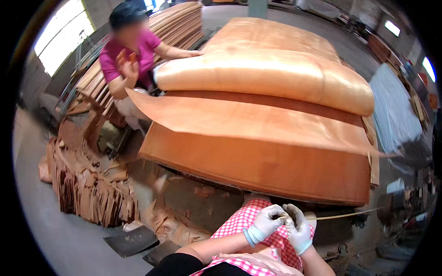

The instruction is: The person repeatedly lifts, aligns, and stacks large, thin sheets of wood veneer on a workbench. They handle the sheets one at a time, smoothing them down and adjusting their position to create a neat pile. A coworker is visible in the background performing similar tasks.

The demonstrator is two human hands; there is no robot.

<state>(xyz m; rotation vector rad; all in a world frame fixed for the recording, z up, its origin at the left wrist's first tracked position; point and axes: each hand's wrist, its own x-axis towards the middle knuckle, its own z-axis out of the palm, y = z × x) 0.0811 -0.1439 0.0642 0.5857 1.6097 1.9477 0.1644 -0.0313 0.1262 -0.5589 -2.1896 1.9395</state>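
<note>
Pink-and-white checked cloth garment [235,224] beneath white-gloved left hand [267,222] and white-gloved right hand [298,230]. Fingers curled inward; can't tell whether pinching anything.

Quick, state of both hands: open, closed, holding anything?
Left hand: gloved, fingers curled; whether it grips anything cannot be told.
Right hand: gloved, fingers bent near the left hand's; any hold cannot be told.

The wood roll [262,72] looks smooth and glossy from here, the scrap wood [94,193] rough, the gloves [266,222] matt cloth.
</note>
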